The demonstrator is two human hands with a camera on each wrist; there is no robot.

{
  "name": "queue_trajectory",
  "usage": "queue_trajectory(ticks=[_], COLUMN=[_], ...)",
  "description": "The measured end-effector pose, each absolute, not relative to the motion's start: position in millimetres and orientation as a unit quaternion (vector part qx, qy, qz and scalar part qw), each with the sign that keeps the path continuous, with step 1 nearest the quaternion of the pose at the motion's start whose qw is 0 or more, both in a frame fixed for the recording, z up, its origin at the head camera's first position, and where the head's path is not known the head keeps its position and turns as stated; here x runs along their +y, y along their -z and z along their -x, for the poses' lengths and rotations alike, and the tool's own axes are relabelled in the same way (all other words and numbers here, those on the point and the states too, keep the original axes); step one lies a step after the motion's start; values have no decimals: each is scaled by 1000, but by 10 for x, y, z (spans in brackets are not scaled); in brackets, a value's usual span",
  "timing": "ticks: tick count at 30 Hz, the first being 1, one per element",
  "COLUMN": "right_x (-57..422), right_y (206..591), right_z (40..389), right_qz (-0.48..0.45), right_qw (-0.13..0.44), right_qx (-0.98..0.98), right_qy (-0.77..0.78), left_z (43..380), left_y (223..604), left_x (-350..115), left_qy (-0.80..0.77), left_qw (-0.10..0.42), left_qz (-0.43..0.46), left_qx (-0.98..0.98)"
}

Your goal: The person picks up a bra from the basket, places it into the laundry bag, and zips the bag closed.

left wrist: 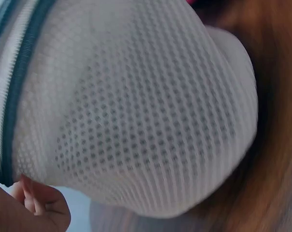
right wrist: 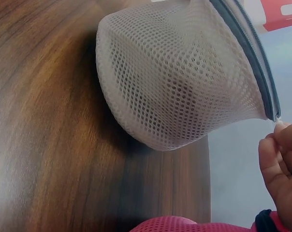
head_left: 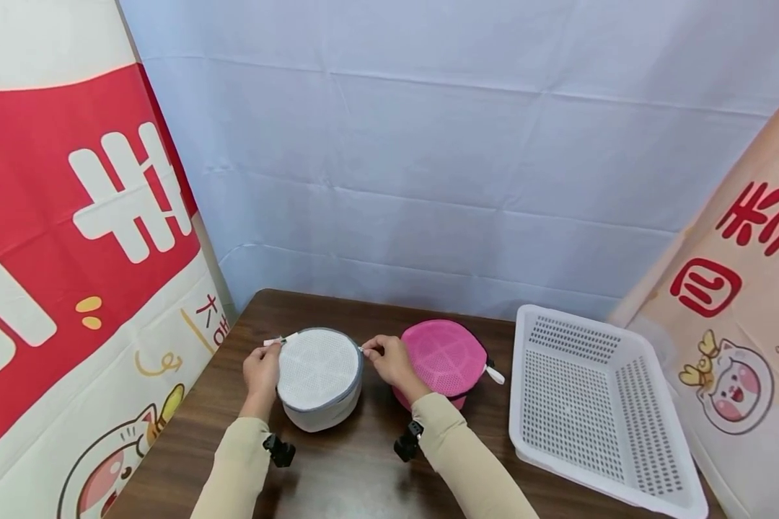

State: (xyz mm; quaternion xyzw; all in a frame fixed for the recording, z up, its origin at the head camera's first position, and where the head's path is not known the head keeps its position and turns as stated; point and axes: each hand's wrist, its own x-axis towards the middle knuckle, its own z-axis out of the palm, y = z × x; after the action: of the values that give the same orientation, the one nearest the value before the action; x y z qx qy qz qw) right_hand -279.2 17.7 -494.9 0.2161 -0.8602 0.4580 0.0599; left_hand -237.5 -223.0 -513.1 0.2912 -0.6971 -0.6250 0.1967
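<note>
A round white mesh laundry bag [head_left: 319, 367] with a grey-blue zipper rim stands upright on the table. My left hand [head_left: 262, 375] pinches the bag's left edge just below the rim, beside a small white tag [head_left: 280, 339]. At the opposite side, thumb and finger of my right hand [head_left: 389, 360] pinch the small zipper pull [right wrist: 278, 120] at the rim. Along the side in the left wrist view, the mesh wall [left wrist: 146, 111] bulges out, with the zipper [left wrist: 13, 92] at the left. The zipper looks closed where it shows.
Behind my right forearm sits a pink mesh laundry bag [head_left: 443, 357] with a white tag [head_left: 495, 375]. A white plastic basket [head_left: 521, 389] with perforated walls stands at the right of the brown table [head_left: 337, 483]. Cloth curtains [head_left: 415, 144] hang behind and at both sides.
</note>
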Motion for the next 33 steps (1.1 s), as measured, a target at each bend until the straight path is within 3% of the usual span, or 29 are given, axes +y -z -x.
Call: queue_trajectory(ticks=[10,25,33], right_x=[150,107,126], right_y=[5006,4948,4931], right_z=[2746,2784,2798], right_qz=[-208,-213,-214], right_qw=[30,26,32], right_qx=[-848,-838,-843], right_qy=[-487,-502,-492], left_z=[2304,2499,2649], left_y=[5098,4766,4664], left_x=[-2281,-2220,-2282], left_qy=[497,416,343], left_qw=[216,187,121], left_qz=[-260,-181,-70], left_qx=[-799,-871,-929])
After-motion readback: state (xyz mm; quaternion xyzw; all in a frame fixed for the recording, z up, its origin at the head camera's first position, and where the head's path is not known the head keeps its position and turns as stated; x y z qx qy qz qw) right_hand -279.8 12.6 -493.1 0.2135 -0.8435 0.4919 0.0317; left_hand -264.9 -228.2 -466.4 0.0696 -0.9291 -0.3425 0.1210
